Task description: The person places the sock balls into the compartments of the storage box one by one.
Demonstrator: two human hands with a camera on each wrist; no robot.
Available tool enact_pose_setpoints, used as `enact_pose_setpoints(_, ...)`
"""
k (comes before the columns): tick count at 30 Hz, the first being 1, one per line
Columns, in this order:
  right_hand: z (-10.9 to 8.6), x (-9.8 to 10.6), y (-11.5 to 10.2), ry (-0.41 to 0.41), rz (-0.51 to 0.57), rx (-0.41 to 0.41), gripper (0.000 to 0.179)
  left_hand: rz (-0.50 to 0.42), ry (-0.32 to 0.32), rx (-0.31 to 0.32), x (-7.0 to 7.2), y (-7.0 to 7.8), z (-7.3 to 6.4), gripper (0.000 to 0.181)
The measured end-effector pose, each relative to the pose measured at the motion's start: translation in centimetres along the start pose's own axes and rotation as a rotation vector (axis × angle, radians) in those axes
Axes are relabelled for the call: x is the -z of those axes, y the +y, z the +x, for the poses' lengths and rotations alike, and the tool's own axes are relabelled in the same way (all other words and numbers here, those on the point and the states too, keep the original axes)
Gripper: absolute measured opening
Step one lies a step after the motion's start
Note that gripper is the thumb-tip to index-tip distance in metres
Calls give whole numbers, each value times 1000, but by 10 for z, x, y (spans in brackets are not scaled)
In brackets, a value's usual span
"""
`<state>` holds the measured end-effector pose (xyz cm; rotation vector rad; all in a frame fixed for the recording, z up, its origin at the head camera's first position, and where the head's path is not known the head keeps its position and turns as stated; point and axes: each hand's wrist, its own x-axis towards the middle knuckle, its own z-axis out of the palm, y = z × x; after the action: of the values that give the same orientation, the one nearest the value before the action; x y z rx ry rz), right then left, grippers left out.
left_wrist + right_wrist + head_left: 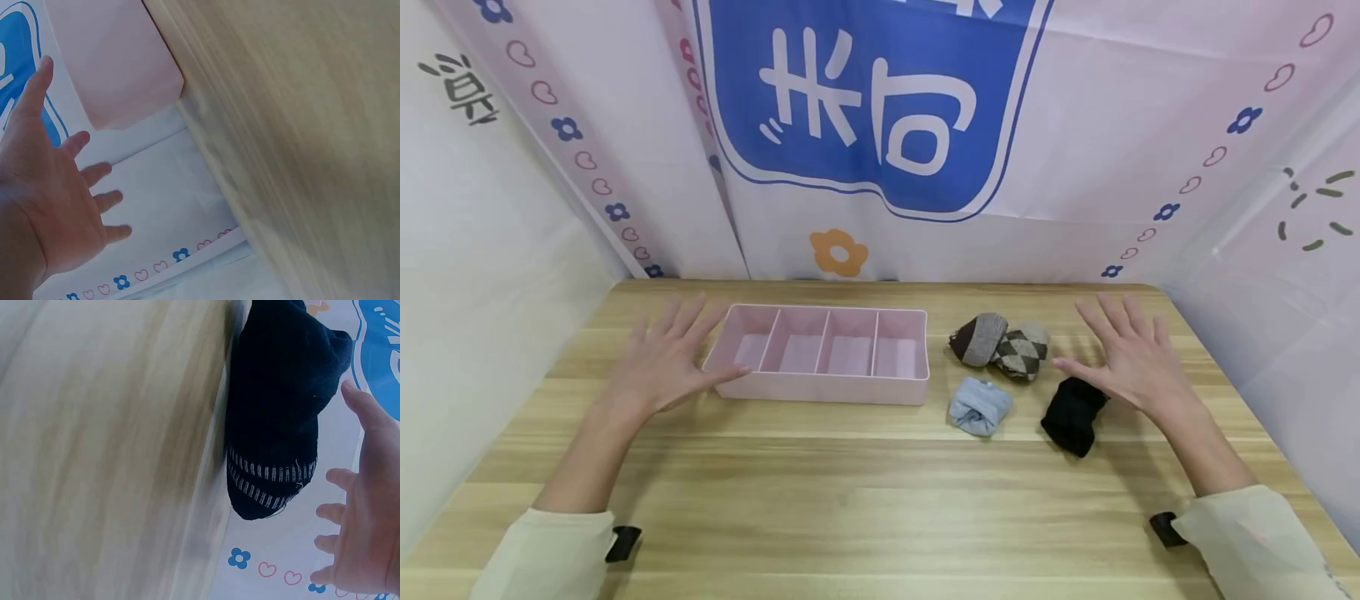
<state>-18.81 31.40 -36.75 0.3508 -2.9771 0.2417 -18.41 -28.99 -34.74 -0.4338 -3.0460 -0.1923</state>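
In the head view my left hand point(666, 360) hovers with spread fingers at the left end of a pink box point(827, 389), its thumb in front of the box's corner. The box has several compartments in a row. My right hand point(1131, 358) is spread over the right side of the table, partly covering a rolled black sock point(1072, 417). In the right wrist view that sock point(275, 406) shows white-striped bands, and the hand point(369, 512) holds nothing. Left of it lie a rolled light-blue sock point(980, 407), a grey-and-maroon sock point(981, 340) and an argyle sock point(1022, 352).
The wooden table point(850, 508) ends at a printed cloth backdrop point(1075, 192) behind the box. White cloth walls point(490, 267) stand on both sides. Black straps point(623, 543) show at both sleeves.
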Motion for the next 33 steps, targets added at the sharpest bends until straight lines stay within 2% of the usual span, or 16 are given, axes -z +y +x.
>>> enact_pose_setpoints(2,0,1,-1,-7,17,9,99,-27,-18,-4,-1,0,0,101)
enact_pose_setpoints(9,1,4,-3,-59,120,57,94,-162,-23,-37,-8,-4,4,96)
enact_pose_setpoints(14,1,4,-3,-115,259,56,89,-251,-58,-16,-11,-6,6,95)
enact_pose_setpoints(17,0,3,-2,-131,316,57,88,-272,-64,-11,-11,-7,8,97)
enact_pose_setpoints(28,1,5,-6,-154,372,42,91,-374,-122,16,-13,-14,12,99)
enact_pose_setpoints(33,9,-1,-14,-126,371,92,94,-384,-128,20,-12,-13,14,100)
